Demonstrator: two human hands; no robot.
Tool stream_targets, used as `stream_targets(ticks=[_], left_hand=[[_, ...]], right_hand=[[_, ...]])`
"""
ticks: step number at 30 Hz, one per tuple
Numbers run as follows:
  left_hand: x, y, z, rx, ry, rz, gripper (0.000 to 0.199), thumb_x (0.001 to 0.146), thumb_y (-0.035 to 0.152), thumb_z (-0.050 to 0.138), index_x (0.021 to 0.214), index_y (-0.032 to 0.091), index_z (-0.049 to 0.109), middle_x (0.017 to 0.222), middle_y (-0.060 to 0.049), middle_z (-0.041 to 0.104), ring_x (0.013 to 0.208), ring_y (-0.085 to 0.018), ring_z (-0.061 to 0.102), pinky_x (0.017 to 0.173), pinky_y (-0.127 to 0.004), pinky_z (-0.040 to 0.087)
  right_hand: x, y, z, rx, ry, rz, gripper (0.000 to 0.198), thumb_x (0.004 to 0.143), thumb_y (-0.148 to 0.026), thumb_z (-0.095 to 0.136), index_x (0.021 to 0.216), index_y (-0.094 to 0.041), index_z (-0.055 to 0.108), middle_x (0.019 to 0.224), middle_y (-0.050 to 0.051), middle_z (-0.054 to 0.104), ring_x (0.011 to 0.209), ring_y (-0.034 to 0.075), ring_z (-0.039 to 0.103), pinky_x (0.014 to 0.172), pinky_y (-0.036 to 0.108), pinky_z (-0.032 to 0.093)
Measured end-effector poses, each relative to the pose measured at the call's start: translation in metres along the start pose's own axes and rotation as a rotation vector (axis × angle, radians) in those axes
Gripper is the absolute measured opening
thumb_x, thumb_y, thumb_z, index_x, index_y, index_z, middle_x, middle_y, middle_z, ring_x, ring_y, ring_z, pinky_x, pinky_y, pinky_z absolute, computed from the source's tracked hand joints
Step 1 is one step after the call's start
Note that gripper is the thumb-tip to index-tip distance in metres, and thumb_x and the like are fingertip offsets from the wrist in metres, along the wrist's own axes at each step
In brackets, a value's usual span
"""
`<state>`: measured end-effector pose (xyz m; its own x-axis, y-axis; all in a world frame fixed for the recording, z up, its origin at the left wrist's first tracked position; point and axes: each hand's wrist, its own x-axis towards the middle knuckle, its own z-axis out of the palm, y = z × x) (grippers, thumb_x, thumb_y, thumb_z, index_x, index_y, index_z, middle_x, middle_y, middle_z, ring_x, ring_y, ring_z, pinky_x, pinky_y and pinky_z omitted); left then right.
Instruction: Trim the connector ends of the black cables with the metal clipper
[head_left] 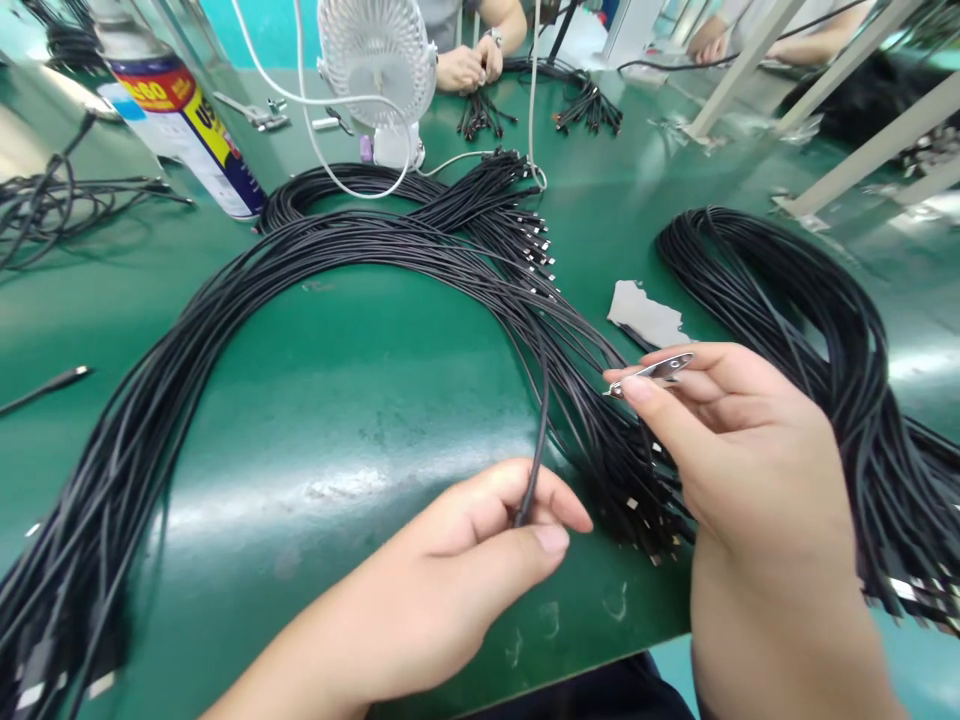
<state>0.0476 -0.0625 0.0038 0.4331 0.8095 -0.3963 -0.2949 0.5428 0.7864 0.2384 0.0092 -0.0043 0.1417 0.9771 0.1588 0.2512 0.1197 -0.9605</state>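
My left hand [480, 570] is closed round the end of one black cable [541, 410], whose tip is hidden behind the fingers. That cable rises into a long curved bundle of black cables [360, 245] lying across the table. In my right hand [750, 450] a small shiny nail clipper [656, 372] is pinched between thumb and fingers, held above the bundle's right end. Many metal-tipped connectors [637, 520] lie fanned out between and behind my two hands.
A second cable bundle [795, 290] lies at right, beside a grey scrap [646, 315]. A white fan [379, 70] and a spray can [184, 125] stand at the back. Across the green table [315, 400], a co-worker's hands [472, 65] hold cable ends. Slanted metal posts [742, 75] rise at right.
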Motion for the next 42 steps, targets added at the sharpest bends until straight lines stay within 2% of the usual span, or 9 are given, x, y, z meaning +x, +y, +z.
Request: stream_targets(ticks=[3, 6, 8, 10, 14, 18, 22, 30, 42], left_hand=[[-0.002, 0.002, 0.001, -0.108, -0.094, -0.051, 0.020, 0.092, 0.026, 0.064, 0.111, 0.026, 0.072, 0.071, 0.007, 0.048, 0.050, -0.004, 0.037, 0.051, -0.017, 0.035], [0.003, 0.004, 0.004, -0.128, 0.013, -0.061, 0.031, 0.083, 0.023, 0.075, 0.114, 0.023, 0.073, 0.068, 0.007, 0.054, 0.050, -0.006, 0.056, 0.057, -0.020, 0.048], [0.007, 0.004, 0.004, -0.180, 0.154, -0.055, 0.029, 0.075, 0.019, 0.083, 0.103, 0.018, 0.075, 0.064, 0.007, 0.059, 0.055, -0.010, 0.066, 0.064, -0.024, 0.055], [0.011, 0.003, 0.004, -0.260, 0.247, -0.040, 0.025, 0.067, 0.016, 0.089, 0.087, 0.015, 0.073, 0.062, 0.006, 0.063, 0.056, -0.011, 0.069, 0.065, -0.024, 0.059], [0.014, 0.000, 0.002, -0.363, 0.275, 0.012, 0.025, 0.063, 0.009, 0.091, 0.071, 0.013, 0.068, 0.068, 0.000, 0.075, 0.062, -0.010, 0.071, 0.067, -0.023, 0.061], [0.014, -0.003, 0.000, -0.364, 0.273, 0.052, 0.022, 0.065, 0.010, 0.090, 0.066, 0.014, 0.068, 0.068, -0.002, 0.078, 0.063, -0.011, 0.073, 0.069, -0.022, 0.060], [0.013, -0.004, -0.001, -0.359, 0.261, 0.065, 0.021, 0.064, 0.012, 0.092, 0.065, 0.016, 0.071, 0.068, -0.001, 0.079, 0.062, -0.010, 0.072, 0.067, -0.019, 0.057], [0.014, -0.002, 0.001, -0.376, 0.250, 0.082, 0.023, 0.060, 0.014, 0.094, 0.063, 0.017, 0.072, 0.066, 0.001, 0.079, 0.061, -0.008, 0.071, 0.066, -0.016, 0.056], [0.015, -0.003, 0.001, -0.366, 0.255, 0.076, 0.019, 0.065, 0.009, 0.091, 0.064, 0.016, 0.073, 0.067, 0.000, 0.079, 0.062, -0.007, 0.071, 0.066, -0.015, 0.056]], right_hand=[[-0.001, 0.000, 0.002, -0.110, 0.083, -0.041, 0.017, 0.077, -0.028, 0.085, 0.088, -0.025, 0.072, 0.085, -0.001, 0.079, 0.082, 0.018, 0.074, 0.079, 0.029, 0.057], [-0.005, -0.004, 0.004, 0.084, 0.121, -0.102, 0.017, 0.079, -0.029, 0.084, 0.090, -0.026, 0.072, 0.084, -0.002, 0.078, 0.084, 0.016, 0.074, 0.081, 0.027, 0.058], [-0.008, -0.004, 0.003, 0.305, -0.004, -0.072, 0.022, 0.078, -0.033, 0.085, 0.094, -0.025, 0.071, 0.086, -0.001, 0.079, 0.084, 0.017, 0.075, 0.080, 0.028, 0.060], [-0.011, -0.002, 0.001, 0.443, -0.195, 0.006, 0.025, 0.079, -0.034, 0.084, 0.098, -0.024, 0.071, 0.091, 0.001, 0.080, 0.083, 0.018, 0.076, 0.080, 0.030, 0.062], [-0.016, 0.000, 0.002, 0.514, -0.448, 0.085, 0.019, 0.086, -0.023, 0.078, 0.103, -0.025, 0.070, 0.094, 0.001, 0.082, 0.088, 0.017, 0.078, 0.085, 0.030, 0.064], [-0.019, -0.003, 0.008, 0.549, -0.540, 0.156, 0.018, 0.086, -0.025, 0.079, 0.102, -0.025, 0.070, 0.096, 0.000, 0.082, 0.089, 0.016, 0.079, 0.083, 0.027, 0.065], [-0.022, -0.007, 0.009, 0.574, -0.574, 0.191, 0.017, 0.085, -0.023, 0.080, 0.100, -0.027, 0.072, 0.096, -0.001, 0.082, 0.088, 0.017, 0.080, 0.077, 0.024, 0.066], [-0.024, -0.014, 0.009, 0.542, -0.579, 0.138, 0.018, 0.087, -0.022, 0.078, 0.104, -0.028, 0.073, 0.098, -0.001, 0.082, 0.075, 0.014, 0.078, 0.073, 0.022, 0.066], [-0.026, -0.014, 0.007, 0.462, -0.549, 0.071, 0.023, 0.087, -0.016, 0.077, 0.106, -0.028, 0.073, 0.100, -0.003, 0.081, 0.093, 0.015, 0.078, 0.081, 0.018, 0.065]])
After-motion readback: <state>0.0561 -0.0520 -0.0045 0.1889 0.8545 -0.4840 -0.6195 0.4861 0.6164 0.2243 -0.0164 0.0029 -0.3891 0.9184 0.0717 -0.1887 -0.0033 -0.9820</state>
